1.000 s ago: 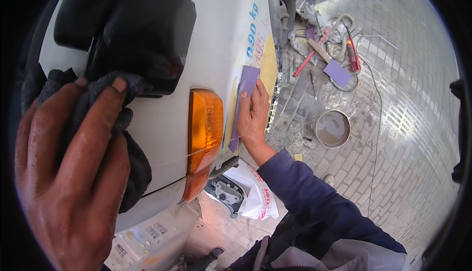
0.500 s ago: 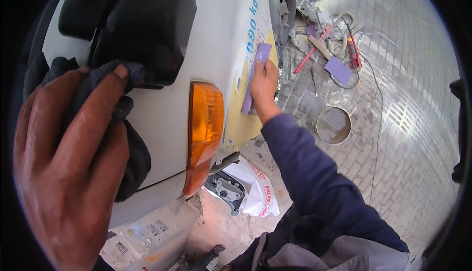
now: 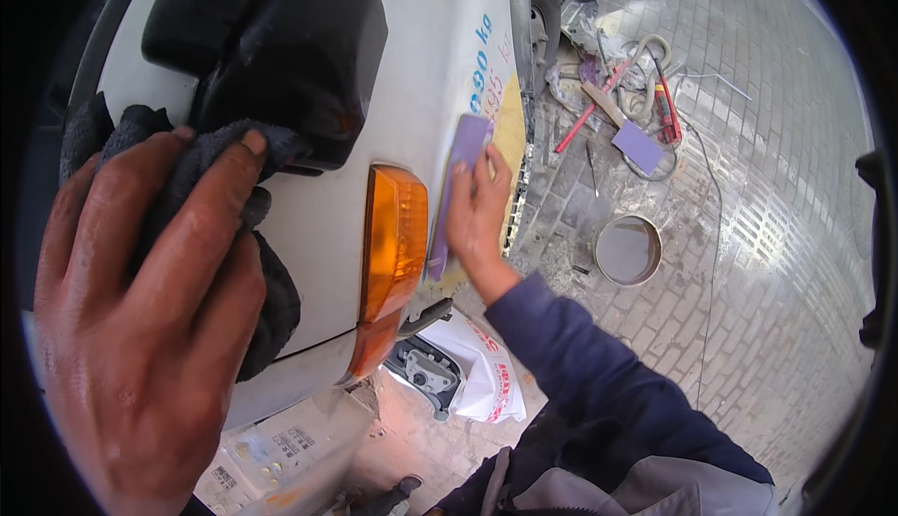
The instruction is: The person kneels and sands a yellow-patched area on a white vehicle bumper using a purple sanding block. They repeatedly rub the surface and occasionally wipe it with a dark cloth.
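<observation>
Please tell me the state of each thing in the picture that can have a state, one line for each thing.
left hand: pressed flat on a dark cloth against the white panel
right hand: holds a purple sanding sheet flat against the panel
orange lamp: mounted, unlit
round tin: open, on the paving

Orange lamp (image 3: pixel 393 245) beside panel, tools (image 3: pixel 627 114) littering paving

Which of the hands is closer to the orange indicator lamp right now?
Right. The right hand presses a purple sanding sheet on the white body panel just beside the orange lamp. The left hand holds a dark cloth farther off.
</observation>
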`<state>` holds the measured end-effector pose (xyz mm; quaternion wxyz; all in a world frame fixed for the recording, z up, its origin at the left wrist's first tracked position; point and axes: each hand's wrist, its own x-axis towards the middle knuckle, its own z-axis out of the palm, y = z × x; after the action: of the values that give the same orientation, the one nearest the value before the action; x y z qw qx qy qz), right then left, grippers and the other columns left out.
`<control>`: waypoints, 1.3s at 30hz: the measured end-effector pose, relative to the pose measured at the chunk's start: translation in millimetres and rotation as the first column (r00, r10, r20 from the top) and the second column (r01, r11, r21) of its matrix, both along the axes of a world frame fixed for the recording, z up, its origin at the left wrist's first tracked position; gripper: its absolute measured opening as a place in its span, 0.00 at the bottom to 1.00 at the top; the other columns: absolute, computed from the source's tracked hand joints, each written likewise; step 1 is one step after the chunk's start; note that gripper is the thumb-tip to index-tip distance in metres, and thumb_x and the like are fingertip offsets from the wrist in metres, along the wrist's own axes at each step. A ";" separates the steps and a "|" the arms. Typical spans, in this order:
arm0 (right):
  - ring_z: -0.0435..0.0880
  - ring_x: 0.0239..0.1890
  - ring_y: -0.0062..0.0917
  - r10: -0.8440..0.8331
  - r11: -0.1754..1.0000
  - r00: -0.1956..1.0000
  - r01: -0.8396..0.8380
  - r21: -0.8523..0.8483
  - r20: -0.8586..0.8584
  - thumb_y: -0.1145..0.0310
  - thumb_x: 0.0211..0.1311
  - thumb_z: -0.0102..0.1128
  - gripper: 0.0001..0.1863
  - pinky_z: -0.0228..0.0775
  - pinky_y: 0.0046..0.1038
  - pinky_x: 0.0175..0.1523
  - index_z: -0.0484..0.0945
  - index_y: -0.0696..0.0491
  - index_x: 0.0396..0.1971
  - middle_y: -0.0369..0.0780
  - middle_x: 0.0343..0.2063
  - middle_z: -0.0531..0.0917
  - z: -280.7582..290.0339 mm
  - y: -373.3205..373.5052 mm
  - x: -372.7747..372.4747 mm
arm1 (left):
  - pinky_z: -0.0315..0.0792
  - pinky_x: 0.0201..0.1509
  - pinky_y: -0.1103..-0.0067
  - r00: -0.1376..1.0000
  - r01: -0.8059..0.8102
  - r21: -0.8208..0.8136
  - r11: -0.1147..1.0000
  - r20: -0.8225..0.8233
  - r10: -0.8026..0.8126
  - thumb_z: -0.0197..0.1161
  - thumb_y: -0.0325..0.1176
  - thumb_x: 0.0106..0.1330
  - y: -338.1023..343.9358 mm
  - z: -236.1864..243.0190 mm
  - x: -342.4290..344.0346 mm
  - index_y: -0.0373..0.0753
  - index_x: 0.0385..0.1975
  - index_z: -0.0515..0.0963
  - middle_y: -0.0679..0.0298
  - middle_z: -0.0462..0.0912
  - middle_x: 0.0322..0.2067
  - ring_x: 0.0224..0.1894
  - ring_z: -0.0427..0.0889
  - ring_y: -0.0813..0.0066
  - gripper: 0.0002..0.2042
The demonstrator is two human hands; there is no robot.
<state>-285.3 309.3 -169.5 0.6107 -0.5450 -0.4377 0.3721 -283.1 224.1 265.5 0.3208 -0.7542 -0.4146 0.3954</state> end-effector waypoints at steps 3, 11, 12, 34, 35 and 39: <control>0.74 0.68 0.60 -0.013 1.000 1.000 0.013 -0.003 -0.024 0.60 0.83 0.57 0.24 0.66 0.53 0.73 0.81 0.62 0.67 0.63 0.68 0.74 2.8 1.8 -1.6 | 0.79 0.75 0.57 1.000 0.002 -0.007 1.000 0.004 -0.002 0.74 0.22 0.63 0.6 0.9 -0.8 0.30 0.39 0.89 0.57 0.85 0.67 0.70 0.82 0.47 0.07; 0.72 0.70 0.58 0.047 0.996 0.999 -0.049 -0.080 -0.025 0.62 0.84 0.55 0.24 0.66 0.50 0.75 0.80 0.62 0.68 0.62 0.69 0.73 -9.8 -3.1 -2.0 | 0.79 0.75 0.56 1.000 0.013 -0.001 1.000 0.001 -0.013 0.75 0.22 0.61 1.2 -1.6 -0.8 0.32 0.40 0.89 0.58 0.85 0.68 0.70 0.82 0.48 0.08; 0.72 0.71 0.57 0.087 0.987 0.985 -0.107 -0.124 -0.150 0.61 0.84 0.56 0.25 0.65 0.49 0.75 0.79 0.62 0.70 0.61 0.70 0.72 -6.9 -5.6 -0.7 | 0.79 0.75 0.56 1.000 0.003 0.003 1.000 0.005 -0.003 0.76 0.22 0.61 0.4 -1.4 0.0 0.32 0.39 0.89 0.58 0.85 0.68 0.70 0.82 0.48 0.08; 0.68 0.73 0.58 0.017 0.995 0.996 -0.025 -0.094 -0.089 0.59 0.84 0.56 0.25 0.63 0.53 0.76 0.79 0.55 0.72 0.63 0.67 0.74 -0.8 -4.1 -5.5 | 0.78 0.74 0.55 1.000 0.010 -0.026 1.000 0.019 -0.009 0.75 0.23 0.61 1.0 1.3 2.5 0.32 0.38 0.87 0.58 0.84 0.67 0.70 0.82 0.49 0.07; 0.68 0.73 0.58 0.007 0.995 0.998 -0.012 -0.101 -0.055 0.59 0.84 0.56 0.25 0.63 0.53 0.76 0.79 0.55 0.72 0.63 0.67 0.74 -0.9 5.5 -5.4 | 0.78 0.75 0.55 1.000 0.009 -0.024 1.000 0.018 -0.009 0.75 0.23 0.61 1.7 1.4 2.8 0.32 0.38 0.87 0.58 0.84 0.67 0.70 0.82 0.49 0.07; 0.67 0.73 0.57 0.009 0.992 0.997 -0.018 -0.127 -0.073 0.59 0.83 0.57 0.25 0.61 0.52 0.77 0.79 0.54 0.72 0.62 0.67 0.74 5.7 48.4 3.3 | 0.77 0.76 0.52 1.000 0.000 -0.007 1.000 0.014 0.001 0.76 0.24 0.61 2.1 -1.2 4.5 0.33 0.38 0.86 0.59 0.84 0.67 0.70 0.82 0.49 0.07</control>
<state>-282.0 357.7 -163.8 0.5873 -0.5663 -0.3943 0.4229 -278.5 226.2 264.3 0.3150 -0.7581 -0.4156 0.3917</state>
